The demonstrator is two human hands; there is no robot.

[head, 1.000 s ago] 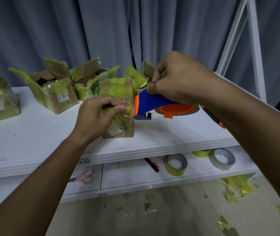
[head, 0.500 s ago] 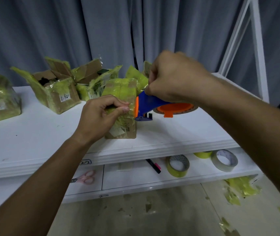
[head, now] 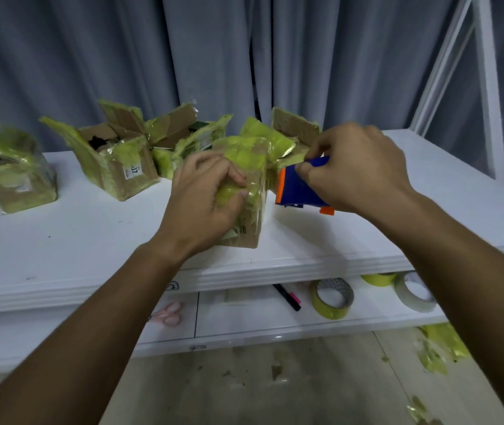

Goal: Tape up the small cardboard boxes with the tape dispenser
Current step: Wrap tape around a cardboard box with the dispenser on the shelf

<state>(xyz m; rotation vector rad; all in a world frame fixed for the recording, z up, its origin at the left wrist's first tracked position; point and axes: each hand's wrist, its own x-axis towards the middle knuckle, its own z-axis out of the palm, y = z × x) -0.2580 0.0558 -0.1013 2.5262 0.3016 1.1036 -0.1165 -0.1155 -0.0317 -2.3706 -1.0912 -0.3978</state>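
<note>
Head view showed the left hand [head: 204,194] gripping a small box [head: 246,191] on the table [head: 76,234]. The right hand [head: 355,170] held the tape dispenser [head: 295,188] just beside it. Loose tape could wrinkle if the box tipped.

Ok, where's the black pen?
In the head view the pen lies on the lower shelf under the table, right of middle, just left of the yellow tape roll and right of the pink scissors.
</note>
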